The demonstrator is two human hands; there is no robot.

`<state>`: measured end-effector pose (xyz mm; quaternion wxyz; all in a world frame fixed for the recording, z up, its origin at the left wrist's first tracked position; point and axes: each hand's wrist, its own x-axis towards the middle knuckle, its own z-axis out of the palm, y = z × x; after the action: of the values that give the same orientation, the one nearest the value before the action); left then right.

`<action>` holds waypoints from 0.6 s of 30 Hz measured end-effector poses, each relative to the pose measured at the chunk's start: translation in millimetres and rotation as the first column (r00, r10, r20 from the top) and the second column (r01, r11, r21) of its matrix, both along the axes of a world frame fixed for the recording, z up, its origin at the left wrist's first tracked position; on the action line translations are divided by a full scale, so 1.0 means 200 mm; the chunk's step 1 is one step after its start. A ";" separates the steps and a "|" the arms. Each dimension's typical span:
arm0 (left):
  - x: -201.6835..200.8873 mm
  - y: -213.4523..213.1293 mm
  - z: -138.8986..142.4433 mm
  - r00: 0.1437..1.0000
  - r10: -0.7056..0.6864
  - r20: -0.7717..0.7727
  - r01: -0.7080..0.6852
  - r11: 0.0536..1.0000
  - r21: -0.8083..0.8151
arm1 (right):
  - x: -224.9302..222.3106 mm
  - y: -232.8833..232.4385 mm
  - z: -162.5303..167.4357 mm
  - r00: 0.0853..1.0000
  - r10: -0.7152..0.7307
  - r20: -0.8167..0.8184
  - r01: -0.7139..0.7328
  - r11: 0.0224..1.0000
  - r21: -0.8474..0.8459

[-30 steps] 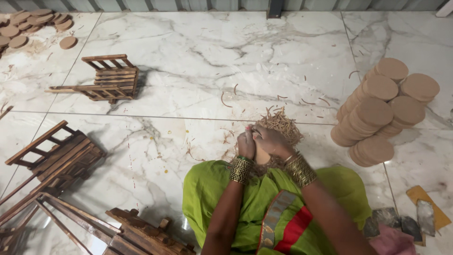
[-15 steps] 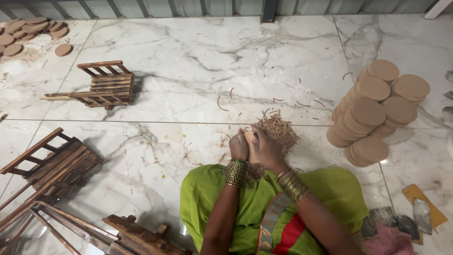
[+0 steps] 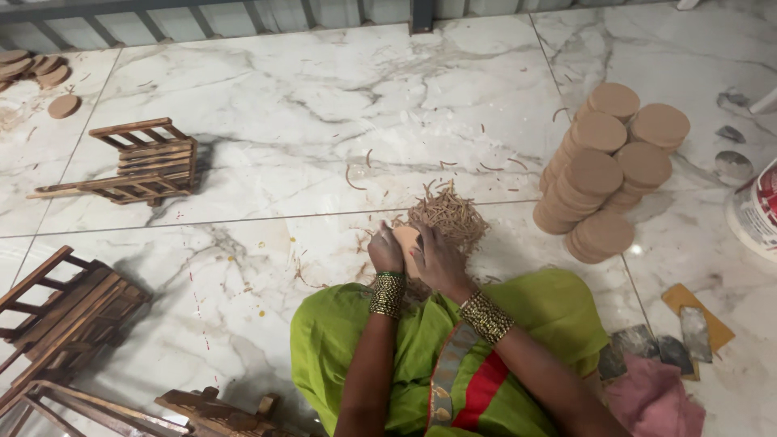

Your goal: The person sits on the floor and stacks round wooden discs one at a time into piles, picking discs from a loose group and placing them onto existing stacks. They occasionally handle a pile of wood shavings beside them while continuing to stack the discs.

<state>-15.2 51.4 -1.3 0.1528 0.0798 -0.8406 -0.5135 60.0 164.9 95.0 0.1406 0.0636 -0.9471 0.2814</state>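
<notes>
Here, 2 hands, left hand [image 3: 385, 252] and right hand [image 3: 437, 260], clench 1 round wooden disc [image 3: 406, 240] between them, over the lap.

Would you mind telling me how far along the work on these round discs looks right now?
Done: stacked discs stand to the right, and shavings are piled ahead. In hand: the left hand and right hand hold one disc. Left: loose discs lie at far left.

You have six stacks of brown discs [image 3: 613, 166] at your right. One wooden rack [image 3: 144, 160] lies on the floor alone ahead-left, and one white bucket [image 3: 757, 212] stands far right.
</notes>
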 end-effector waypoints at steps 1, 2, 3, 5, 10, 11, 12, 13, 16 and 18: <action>0.01 0.01 -0.01 0.996 -0.084 -0.005 0.084 0.994 -0.074 | -0.01 0.00 0.02 0.998 0.038 0.048 -0.042 0.996 0.082; 0.03 0.04 -0.02 0.986 -0.155 -0.066 0.145 0.980 -0.133 | -0.03 0.02 0.04 0.993 0.069 0.101 -0.085 0.983 0.163; 0.05 0.06 -0.03 0.966 -0.229 -0.119 0.203 0.959 -0.196 | -0.06 0.04 0.06 0.983 0.096 0.158 -0.132 0.962 0.238; 0.06 0.11 -0.04 0.963 -0.245 -0.113 0.221 0.956 -0.190 | -0.10 0.09 0.07 0.880 0.089 0.467 -0.170 0.976 0.134; 0.01 0.06 -0.02 0.991 -0.060 0.116 0.046 0.992 0.121 | -0.09 0.28 -0.02 0.954 0.179 0.239 -0.108 0.953 -0.282; 0.00 0.03 -0.02 0.972 -0.079 0.221 0.009 0.954 0.301 | -0.07 0.35 -0.05 0.958 0.103 0.269 0.002 0.932 -0.363; 0.00 -0.01 -0.02 0.941 -0.118 0.316 -0.046 0.883 0.467 | -0.05 0.43 -0.06 0.953 0.027 0.301 0.112 0.894 -0.434; -0.01 -0.03 -0.01 0.959 -0.117 0.260 -0.036 0.854 0.519 | -0.02 0.53 -0.06 0.991 0.052 0.123 0.034 0.791 -0.611; 0.00 -0.05 -0.02 0.976 -0.133 0.172 0.002 0.798 0.602 | 0.12 0.87 -0.10 0.937 -0.316 0.149 0.309 0.551 -0.775; 0.01 -0.02 -0.02 0.963 -0.185 0.196 0.038 0.813 0.581 | 0.24 1.08 -0.09 0.808 -0.560 0.183 0.421 0.330 -0.845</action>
<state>-13.0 47.2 -4.9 -0.0129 0.1345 -0.6632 -0.7362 107.4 381.1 76.5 0.2975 -0.2839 -0.6400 0.6491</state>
